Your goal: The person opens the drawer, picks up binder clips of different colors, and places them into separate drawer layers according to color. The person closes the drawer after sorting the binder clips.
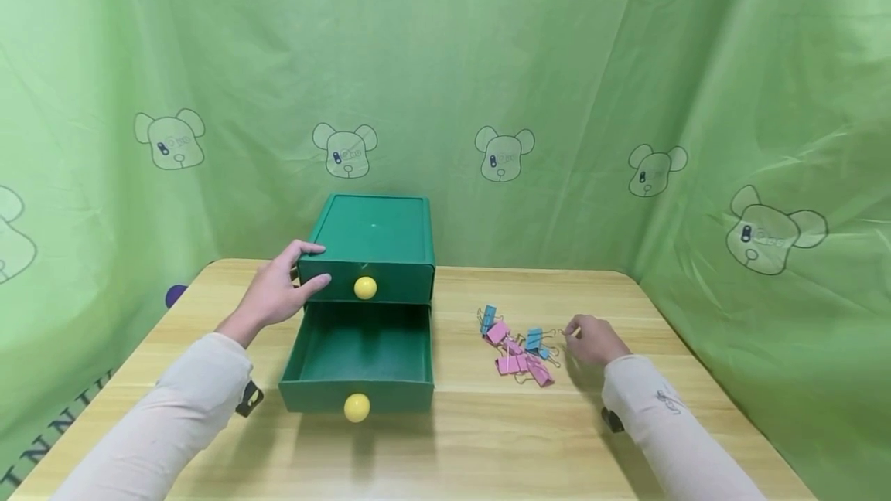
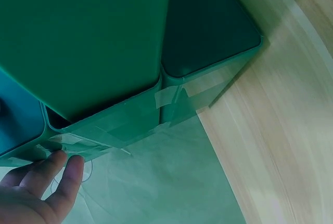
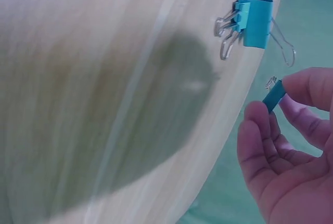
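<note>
A green two-drawer cabinet [image 1: 372, 226] with yellow knobs stands left of the middle of the table. Its upper drawer [image 1: 404, 284] is closed; the lower drawer [image 1: 313, 397] is pulled out, and its visible floor is bare. My left hand [image 1: 271, 292] rests at the cabinet's upper left front corner, fingers extended on the top edge and thumb by the upper drawer front. At right, my right hand [image 1: 594, 339] pinches a small blue binder clip [image 3: 274, 96] between thumb and fingertips. Beside it lies a loose group of pink binder clips [image 1: 511, 364] and blue binder clips [image 1: 534, 340].
The wooden table [image 1: 487, 439] has rounded far corners. A green curtain [image 1: 445, 99] with bear drawings hangs behind it and on both sides. Clear tape [image 2: 177, 94] runs across the cabinet's edges in the left wrist view.
</note>
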{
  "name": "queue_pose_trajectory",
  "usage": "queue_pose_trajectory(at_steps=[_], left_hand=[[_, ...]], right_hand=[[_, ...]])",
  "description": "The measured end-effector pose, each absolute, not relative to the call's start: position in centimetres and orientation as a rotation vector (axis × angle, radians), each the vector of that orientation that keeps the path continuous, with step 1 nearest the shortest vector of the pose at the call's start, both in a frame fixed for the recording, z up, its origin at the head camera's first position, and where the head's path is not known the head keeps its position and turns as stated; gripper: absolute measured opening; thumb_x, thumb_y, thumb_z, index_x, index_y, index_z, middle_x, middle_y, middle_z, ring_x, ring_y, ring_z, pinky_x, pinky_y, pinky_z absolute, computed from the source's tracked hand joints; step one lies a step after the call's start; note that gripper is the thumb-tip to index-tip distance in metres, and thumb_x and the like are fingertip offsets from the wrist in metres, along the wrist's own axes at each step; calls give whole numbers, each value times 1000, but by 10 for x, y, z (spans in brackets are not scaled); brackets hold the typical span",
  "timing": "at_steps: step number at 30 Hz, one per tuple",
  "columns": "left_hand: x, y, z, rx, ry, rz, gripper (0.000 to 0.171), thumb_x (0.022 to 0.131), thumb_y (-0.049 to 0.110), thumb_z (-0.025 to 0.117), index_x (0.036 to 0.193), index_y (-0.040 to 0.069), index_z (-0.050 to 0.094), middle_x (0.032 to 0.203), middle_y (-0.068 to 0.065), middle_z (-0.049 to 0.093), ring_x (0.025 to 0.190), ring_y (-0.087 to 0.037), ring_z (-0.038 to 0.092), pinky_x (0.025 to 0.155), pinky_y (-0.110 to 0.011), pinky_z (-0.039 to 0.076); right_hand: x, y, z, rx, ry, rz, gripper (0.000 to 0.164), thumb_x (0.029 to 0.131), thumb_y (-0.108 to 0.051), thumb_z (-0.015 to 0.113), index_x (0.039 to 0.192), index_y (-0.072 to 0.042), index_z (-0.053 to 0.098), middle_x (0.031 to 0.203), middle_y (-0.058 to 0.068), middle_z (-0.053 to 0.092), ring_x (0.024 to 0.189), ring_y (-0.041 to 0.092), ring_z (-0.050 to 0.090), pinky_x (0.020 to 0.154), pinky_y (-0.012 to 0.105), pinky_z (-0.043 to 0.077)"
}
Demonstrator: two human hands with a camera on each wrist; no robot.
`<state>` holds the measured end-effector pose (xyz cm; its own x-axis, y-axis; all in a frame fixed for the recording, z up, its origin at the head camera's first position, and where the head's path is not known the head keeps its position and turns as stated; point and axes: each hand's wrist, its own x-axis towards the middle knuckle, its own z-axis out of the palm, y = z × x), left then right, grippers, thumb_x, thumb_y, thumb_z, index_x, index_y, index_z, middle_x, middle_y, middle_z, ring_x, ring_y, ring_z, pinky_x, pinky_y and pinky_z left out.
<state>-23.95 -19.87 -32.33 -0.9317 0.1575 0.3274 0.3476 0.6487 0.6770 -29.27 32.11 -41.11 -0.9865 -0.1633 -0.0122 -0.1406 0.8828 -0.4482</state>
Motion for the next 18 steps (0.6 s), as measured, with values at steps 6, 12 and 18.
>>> queue_pose_trajectory(at_steps=[6, 12, 18], left_hand=[[-240, -197, -323, -428, -2616, -1150, 47, 96, 25, 62, 137, 9, 44, 136, -31, 46, 125, -53, 43, 99, -59, 40], [-241, -197, -323, -431, -2619, -1166, 47, 97, 25, 62, 137, 9, 43, 138, -30, 45, 126, -53, 42, 100, -59, 40], [-238, -197, -322, -417, -2635, -1173, 48, 97, 24, 62, 138, 8, 42, 140, -31, 42, 127, -53, 40, 99, -59, 39]], right_hand=[[-291, 321, -406, -257, 3003, -754, 21, 92, -7, 55, 106, 9, 59, 90, 17, 64, 76, 26, 60, 64, 37, 54], [-289, 318, -400, -259, 3008, -776, 18, 93, -6, 56, 104, 7, 58, 90, 17, 64, 75, 25, 60, 63, 37, 54], [-290, 313, -397, -263, 3004, -800, 18, 94, -8, 56, 104, 6, 58, 88, 13, 63, 74, 23, 60, 63, 36, 54]])
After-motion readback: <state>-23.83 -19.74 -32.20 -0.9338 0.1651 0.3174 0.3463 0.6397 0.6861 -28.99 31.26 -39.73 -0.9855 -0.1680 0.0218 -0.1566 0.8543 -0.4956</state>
